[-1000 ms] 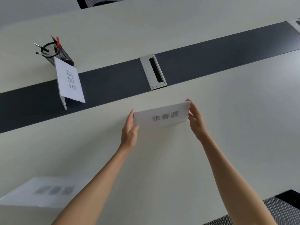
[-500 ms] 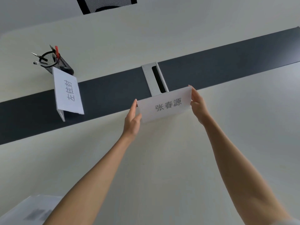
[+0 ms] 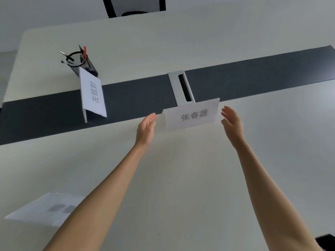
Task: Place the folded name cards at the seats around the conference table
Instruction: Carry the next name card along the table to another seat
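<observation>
A white folded name card [image 3: 192,115] with grey characters stands on the pale conference table [image 3: 181,178], at the near edge of the dark centre strip [image 3: 45,116]. My left hand [image 3: 146,128] is open just left of the card, not touching it. My right hand [image 3: 232,122] is open a little to the card's right, fingers spread. A second folded name card [image 3: 93,94] stands on the dark strip at the left, turned sideways. More flat white cards [image 3: 47,208] lie near the table's front left, partly behind my left forearm.
A black mesh pen holder [image 3: 84,64] with pens stands behind the left card. A silver cable hatch [image 3: 178,87] sits in the strip right behind the middle card. A black mesh chair [image 3: 134,5] is at the far side. A dark chair corner [image 3: 326,241] shows bottom right.
Both hands carried the card away from me to the strip's edge, set it standing on the table and let go. The hands now sit apart from it.
</observation>
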